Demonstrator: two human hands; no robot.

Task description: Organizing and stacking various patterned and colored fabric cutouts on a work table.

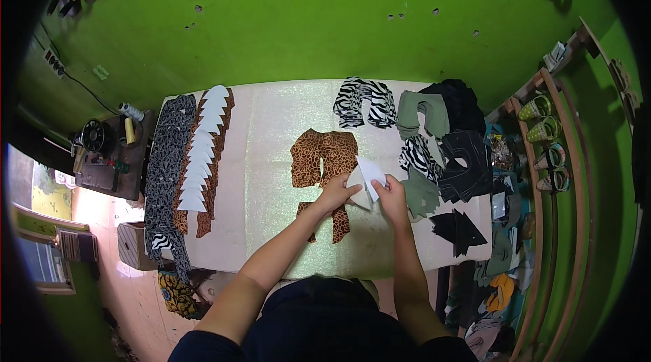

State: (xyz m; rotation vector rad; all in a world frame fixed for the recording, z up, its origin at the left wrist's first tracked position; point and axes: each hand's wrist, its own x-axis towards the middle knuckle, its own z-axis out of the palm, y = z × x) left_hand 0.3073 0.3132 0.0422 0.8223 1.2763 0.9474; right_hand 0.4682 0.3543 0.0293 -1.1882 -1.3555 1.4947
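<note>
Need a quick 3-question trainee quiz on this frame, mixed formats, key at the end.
1. True or false: both hands, left hand and right hand, hold the white paper pieces.
2. Multiple choice: the row of white pointed pieces lies at the table's A) left side B) right side C) centre.
3. Fill in: the black triangular pieces lie near the table's ___ front corner.

Key: 1 true; 2 A; 3 right. The white paper pieces are held over leopard-print fabric on the table.
</note>
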